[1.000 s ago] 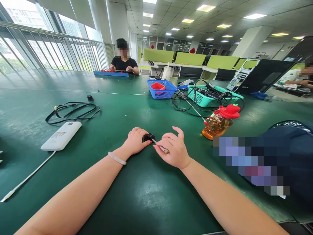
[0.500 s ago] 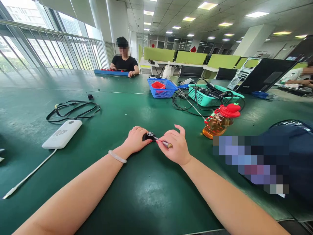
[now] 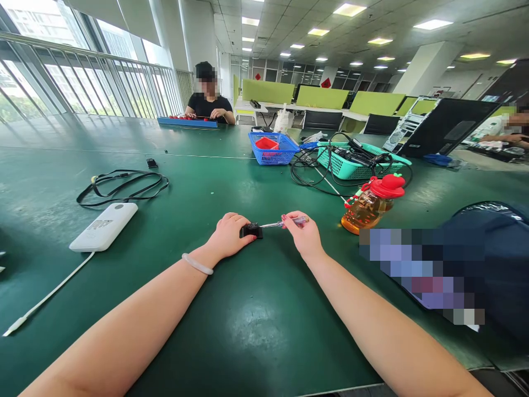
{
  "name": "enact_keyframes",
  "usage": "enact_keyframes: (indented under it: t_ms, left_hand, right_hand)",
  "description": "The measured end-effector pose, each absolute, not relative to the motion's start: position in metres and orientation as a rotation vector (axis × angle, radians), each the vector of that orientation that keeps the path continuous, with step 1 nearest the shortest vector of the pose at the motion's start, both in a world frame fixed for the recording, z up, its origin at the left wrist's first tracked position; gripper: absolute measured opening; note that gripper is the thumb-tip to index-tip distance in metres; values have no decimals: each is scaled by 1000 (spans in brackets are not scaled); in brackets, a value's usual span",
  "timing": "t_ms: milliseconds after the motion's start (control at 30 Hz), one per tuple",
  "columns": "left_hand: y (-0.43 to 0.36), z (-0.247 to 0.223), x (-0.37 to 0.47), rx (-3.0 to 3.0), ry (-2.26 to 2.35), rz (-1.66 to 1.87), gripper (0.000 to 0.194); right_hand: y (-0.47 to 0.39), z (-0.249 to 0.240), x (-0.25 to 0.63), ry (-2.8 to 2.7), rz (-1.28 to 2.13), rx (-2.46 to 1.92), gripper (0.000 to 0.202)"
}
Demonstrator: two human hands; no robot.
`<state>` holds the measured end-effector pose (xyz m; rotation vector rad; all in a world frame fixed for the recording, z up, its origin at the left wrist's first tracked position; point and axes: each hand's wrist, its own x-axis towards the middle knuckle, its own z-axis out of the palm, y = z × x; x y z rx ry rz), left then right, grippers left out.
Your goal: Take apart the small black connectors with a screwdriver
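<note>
Left grip (image 3: 230, 236) holds black block (image 3: 249, 231), right grip (image 3: 305, 236) screwdriver (image 3: 276, 224).

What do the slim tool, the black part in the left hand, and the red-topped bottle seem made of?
Tool shaft: probably metal, bright and thin; handle: perhaps plastic, seemingly translucent.
Black part: possibly plastic, going by its dark sides; too small to be sure.
Bottle: glossy, see-through, so glass or clear plastic; lid: likely plastic, smooth and red.
</note>
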<state>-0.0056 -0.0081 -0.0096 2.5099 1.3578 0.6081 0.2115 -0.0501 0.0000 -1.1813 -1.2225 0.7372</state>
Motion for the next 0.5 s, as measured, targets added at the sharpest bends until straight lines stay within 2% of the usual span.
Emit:
enact_keyframes:
  t_ms: [200, 500]
  left_hand:
    - [-8, -6, -6, 2530, 1329, 626, 33]
    - [-8, -7, -6, 2541, 1258, 654, 30]
  right_hand:
    - [-39, -7, 216, -956, 1055, -1112, 47]
    - [-39, -10, 218, -904, 1144, -1087, 48]
